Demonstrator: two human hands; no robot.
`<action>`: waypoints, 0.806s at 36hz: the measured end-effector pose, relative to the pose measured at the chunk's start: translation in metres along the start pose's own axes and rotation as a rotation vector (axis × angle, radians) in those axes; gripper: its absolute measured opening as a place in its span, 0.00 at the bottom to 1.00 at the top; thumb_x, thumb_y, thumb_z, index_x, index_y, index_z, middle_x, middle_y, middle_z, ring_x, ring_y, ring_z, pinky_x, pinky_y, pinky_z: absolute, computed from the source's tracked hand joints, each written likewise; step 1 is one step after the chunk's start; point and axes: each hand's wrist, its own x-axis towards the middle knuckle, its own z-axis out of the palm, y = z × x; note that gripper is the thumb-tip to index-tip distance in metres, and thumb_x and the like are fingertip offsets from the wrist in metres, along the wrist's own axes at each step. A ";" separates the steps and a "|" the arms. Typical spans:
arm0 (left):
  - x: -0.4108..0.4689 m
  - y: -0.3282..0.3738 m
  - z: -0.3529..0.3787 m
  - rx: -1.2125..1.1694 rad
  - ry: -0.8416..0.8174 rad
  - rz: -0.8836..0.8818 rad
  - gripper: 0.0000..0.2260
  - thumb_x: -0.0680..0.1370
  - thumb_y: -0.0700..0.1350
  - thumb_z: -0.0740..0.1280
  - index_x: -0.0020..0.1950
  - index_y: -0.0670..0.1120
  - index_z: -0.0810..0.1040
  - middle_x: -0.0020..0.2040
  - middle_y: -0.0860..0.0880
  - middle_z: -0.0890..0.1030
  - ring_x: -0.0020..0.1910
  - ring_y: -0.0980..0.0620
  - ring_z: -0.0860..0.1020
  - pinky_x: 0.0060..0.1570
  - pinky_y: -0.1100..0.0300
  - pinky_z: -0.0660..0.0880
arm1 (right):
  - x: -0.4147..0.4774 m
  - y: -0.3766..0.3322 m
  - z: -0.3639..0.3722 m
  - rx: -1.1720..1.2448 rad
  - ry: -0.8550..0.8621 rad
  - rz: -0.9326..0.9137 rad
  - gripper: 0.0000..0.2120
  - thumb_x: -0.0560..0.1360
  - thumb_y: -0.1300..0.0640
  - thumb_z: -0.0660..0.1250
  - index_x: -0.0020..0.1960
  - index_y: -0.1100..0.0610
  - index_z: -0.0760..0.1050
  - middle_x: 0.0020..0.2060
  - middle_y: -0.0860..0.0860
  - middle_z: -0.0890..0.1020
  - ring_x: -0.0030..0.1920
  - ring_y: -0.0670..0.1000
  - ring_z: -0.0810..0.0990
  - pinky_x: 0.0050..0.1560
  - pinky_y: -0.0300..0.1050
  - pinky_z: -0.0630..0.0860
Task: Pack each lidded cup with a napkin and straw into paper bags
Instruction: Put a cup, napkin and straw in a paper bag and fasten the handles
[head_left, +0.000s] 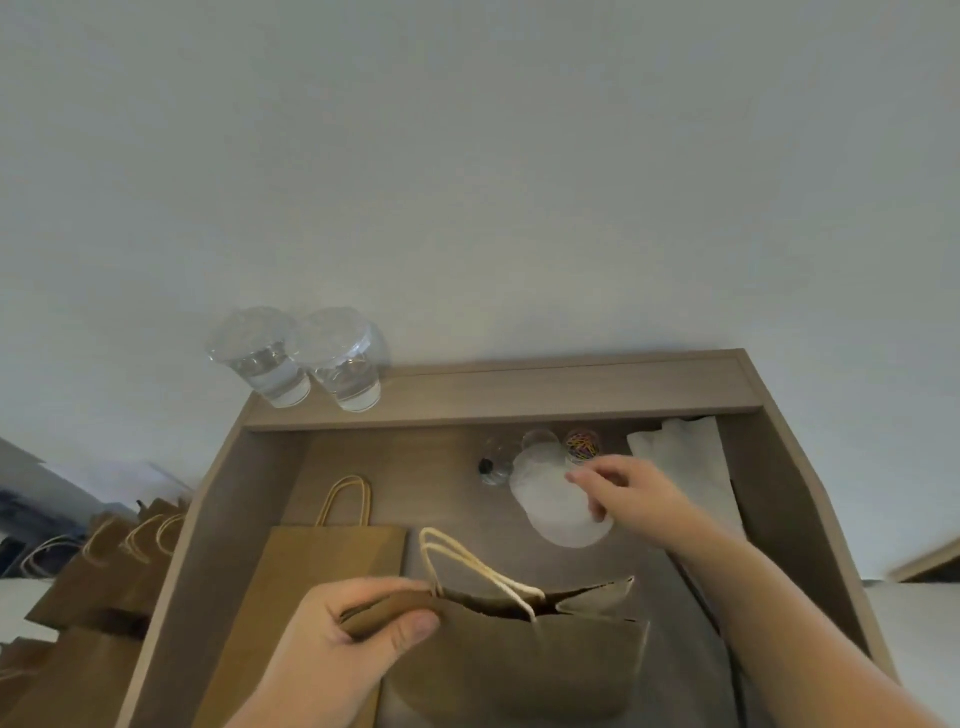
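paper bag (519, 660): upright, mouth open | lidded cups (262, 358): two, likely water-filled

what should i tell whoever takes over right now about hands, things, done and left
Left hand: grips the rim of the open paper bag, holding its mouth open.
Right hand: on the white round stack; whether it pinches a piece is unclear.
Things: two lidded cups stand on the back ledge; folded napkins lie back right; a flat bag lies left of the open one. No straw visible.
Done: one bag opened.
Left: cup, napkin and straw into the bag, for both cups.
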 end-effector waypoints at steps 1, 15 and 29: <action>-0.001 -0.001 -0.002 0.013 0.007 0.004 0.08 0.64 0.47 0.80 0.41 0.58 0.90 0.40 0.50 0.89 0.40 0.60 0.86 0.42 0.69 0.79 | 0.014 0.003 0.002 -0.175 0.106 0.030 0.10 0.84 0.48 0.68 0.58 0.49 0.86 0.48 0.50 0.88 0.52 0.52 0.86 0.63 0.55 0.82; -0.012 -0.005 -0.024 0.121 -0.127 -0.004 0.11 0.70 0.57 0.78 0.51 0.61 0.89 0.50 0.54 0.89 0.51 0.55 0.86 0.54 0.58 0.81 | 0.090 0.021 0.018 -0.459 0.277 0.181 0.14 0.83 0.45 0.69 0.63 0.48 0.86 0.57 0.52 0.88 0.56 0.59 0.85 0.56 0.54 0.83; -0.012 -0.009 -0.026 0.072 -0.161 0.017 0.09 0.74 0.52 0.78 0.54 0.60 0.89 0.51 0.54 0.88 0.54 0.55 0.86 0.55 0.64 0.78 | 0.104 0.018 0.009 -0.594 0.303 0.249 0.11 0.80 0.54 0.65 0.39 0.46 0.79 0.49 0.51 0.87 0.52 0.57 0.84 0.48 0.44 0.78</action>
